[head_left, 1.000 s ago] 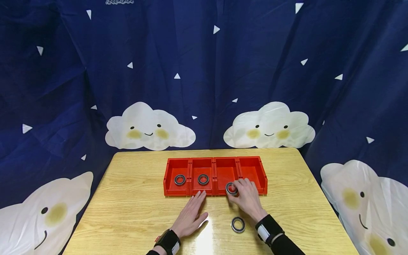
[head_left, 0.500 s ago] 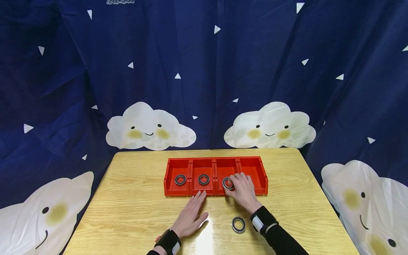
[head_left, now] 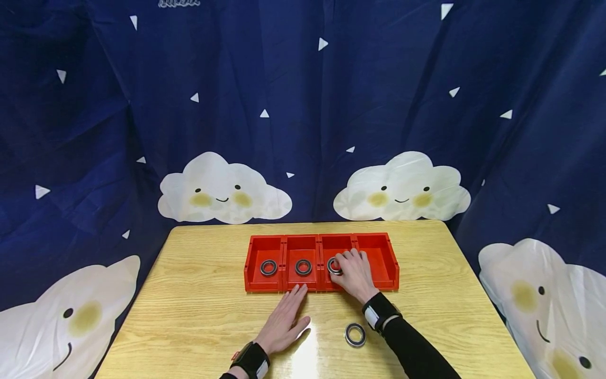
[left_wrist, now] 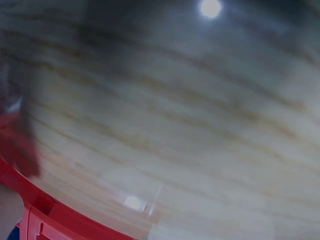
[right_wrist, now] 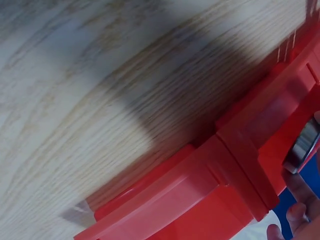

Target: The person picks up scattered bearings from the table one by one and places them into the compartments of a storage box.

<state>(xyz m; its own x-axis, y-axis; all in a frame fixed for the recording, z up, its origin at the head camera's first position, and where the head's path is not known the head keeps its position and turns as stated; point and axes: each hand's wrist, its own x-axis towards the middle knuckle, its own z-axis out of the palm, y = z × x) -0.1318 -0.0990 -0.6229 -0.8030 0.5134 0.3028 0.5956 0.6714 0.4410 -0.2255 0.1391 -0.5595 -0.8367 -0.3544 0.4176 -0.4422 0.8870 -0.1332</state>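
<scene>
A row of joined red bins (head_left: pixel 265 287) stands on the wooden table. My right hand (head_left: pixel 355 276) grips a ball bearing (head_left: pixel 330 267) with thumb and fingers inside the third compartment from the left. In the right wrist view the bearing (right_wrist: pixel 302 145) is tilted between the fingers, just past the bin's front wall. One bearing (head_left: pixel 262 268) lies in the leftmost compartment, another bearing (head_left: pixel 296 267) in the second. My left hand (head_left: pixel 283 321) rests with straight fingers, fingertips at the front edge of the second compartment. A further bearing (head_left: pixel 347 335) lies on the table, near the right wrist.
The light wooden table (head_left: pixel 199 295) extends around the bins on every side. A dark blue curtain (head_left: pixel 303 105) with white cloud prints hangs behind it and along both sides. The rightmost compartment (head_left: pixel 374 252) is partly covered by the right hand.
My right hand has moved forward and left with the bearing, from the front of the third compartment deeper into it. The left hand has stayed in place.
</scene>
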